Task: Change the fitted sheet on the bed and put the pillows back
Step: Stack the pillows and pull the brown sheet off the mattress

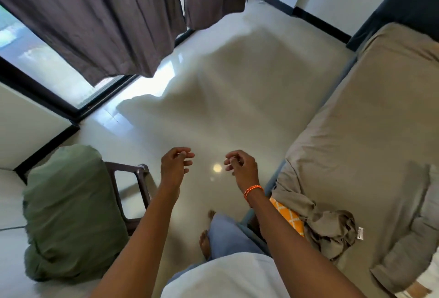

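No legible text; sheet tag (360,236) print too blurred.

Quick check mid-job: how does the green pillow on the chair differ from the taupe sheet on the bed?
The green pillow is a plump, olive bundle propped on the brown chair, left of the person. The taupe sheet is spread mostly flat over the bed on the right, but its near corner is bunched and loose, exposing orange patterned fabric. Neither is held: the left hand and right hand hold nothing.
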Tool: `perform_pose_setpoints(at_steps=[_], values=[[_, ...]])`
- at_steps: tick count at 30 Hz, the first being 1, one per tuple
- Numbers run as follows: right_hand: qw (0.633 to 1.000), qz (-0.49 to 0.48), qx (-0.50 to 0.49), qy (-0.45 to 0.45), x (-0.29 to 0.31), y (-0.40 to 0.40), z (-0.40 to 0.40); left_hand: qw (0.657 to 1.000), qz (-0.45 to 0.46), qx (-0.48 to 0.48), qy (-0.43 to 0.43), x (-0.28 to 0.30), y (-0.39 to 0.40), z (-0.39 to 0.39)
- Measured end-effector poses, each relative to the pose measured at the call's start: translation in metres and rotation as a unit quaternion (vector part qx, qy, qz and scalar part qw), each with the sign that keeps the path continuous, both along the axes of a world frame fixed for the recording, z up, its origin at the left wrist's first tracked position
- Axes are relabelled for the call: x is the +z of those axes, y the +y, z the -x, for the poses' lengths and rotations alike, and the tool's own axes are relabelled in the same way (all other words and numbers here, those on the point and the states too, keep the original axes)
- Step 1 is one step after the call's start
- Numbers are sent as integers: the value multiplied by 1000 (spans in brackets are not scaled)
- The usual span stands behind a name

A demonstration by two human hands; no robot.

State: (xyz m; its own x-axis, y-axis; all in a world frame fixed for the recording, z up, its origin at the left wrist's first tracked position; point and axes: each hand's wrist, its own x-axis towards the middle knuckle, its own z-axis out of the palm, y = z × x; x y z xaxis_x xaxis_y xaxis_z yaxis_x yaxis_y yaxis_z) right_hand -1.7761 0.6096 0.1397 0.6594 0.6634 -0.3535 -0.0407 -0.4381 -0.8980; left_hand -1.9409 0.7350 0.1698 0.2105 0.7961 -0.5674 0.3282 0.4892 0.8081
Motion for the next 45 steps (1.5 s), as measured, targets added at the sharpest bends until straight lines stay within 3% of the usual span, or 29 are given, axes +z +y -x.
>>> perform_pose_setpoints(at_steps=[8,16,28,37,45], values=[[995,-29,-89,-18,29,68,-79,996,-22,-83,-31,28,65,-100],[984,-36,-173,-13,37,143,-211,990,-17,-141,-27,34,151,-255],[956,-38,-287,-36,69,219,-461,967,-8,-251,-38,53,241,-537],[932,-8,-359,-47,44,270,-650,930,-6,-363,-54,26,298,-769],[891,-13,-449,-60,64,305,-819,891,-3,-452,-54,34,341,-974]])
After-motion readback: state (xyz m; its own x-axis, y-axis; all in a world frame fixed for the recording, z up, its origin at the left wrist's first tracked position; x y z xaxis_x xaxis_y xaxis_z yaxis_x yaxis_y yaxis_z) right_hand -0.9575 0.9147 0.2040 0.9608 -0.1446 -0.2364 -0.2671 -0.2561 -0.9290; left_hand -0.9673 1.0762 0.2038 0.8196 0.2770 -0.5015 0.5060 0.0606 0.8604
